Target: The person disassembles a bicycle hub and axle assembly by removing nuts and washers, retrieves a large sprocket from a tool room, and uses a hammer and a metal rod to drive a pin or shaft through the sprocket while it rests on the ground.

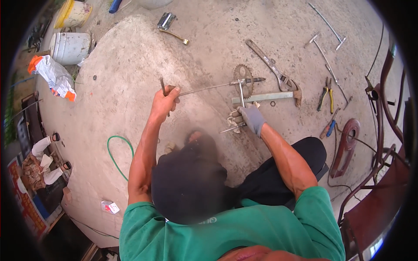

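Note:
My bare left hand [165,103] is closed round the crossbar of a T-handle wrench [204,89]. Its thin shaft runs right to the hub of a toothed bicycle chainring [247,82]. A silver crank arm [242,94] comes down from the chainring toward me. My right hand [252,117], in a grey glove, grips the crank arm's lower end, beside a pedal [234,125]. Its fingers are partly hidden. Just behind the glove lies a hammer [265,97] with a pale green handle, its head to the right. A loose nut [273,104] is near it.
An adjustable wrench [269,63], pliers [325,93], a blue-handled screwdriver [331,128] and a maroon chain guard [346,150] lie to the right. Another pedal [166,21] and a brush [174,37] lie far ahead. A bicycle frame [383,95] stands at the right edge; buckets [71,48] stand far left.

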### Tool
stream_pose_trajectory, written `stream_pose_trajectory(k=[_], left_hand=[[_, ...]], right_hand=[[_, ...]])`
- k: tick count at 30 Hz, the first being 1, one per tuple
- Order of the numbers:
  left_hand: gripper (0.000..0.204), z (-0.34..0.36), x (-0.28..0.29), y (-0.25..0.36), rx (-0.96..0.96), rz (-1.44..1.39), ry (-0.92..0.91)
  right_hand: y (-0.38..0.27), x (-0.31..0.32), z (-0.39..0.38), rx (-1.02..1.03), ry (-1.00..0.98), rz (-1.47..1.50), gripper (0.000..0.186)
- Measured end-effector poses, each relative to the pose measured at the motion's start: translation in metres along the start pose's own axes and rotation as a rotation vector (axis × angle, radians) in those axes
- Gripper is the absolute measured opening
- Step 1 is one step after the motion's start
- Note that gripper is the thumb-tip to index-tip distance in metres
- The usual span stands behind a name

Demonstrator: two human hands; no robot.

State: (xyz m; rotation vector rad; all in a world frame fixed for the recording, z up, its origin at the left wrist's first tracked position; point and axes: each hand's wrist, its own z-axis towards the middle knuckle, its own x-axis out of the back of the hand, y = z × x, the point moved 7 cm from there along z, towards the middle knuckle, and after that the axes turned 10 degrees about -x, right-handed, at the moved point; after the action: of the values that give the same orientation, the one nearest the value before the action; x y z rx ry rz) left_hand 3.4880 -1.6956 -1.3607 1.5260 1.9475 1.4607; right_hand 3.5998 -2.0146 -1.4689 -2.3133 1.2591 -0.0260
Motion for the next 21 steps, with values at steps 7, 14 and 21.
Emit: stream_pose_trajectory(k=[7, 14, 21], left_hand=[[0.059, -0.001, 0.008, -0.034, 0.241, -0.4, 0.155], [0.05, -0.011, 0.002, -0.037, 0.434, -1.04, -0.095], [0.048, -0.043, -0.026, 0.104, -0.066, -1.343, 0.094]], right_hand=[[-0.001, 0.003, 0.006, -0.005, 0.101, -0.128, 0.042], [-0.035, 0.012, -0.025, 0.263, 0.425, -0.588, 0.046], [-0.066, 0.01, -0.069, 0.134, 0.167, -0.202, 0.034]])
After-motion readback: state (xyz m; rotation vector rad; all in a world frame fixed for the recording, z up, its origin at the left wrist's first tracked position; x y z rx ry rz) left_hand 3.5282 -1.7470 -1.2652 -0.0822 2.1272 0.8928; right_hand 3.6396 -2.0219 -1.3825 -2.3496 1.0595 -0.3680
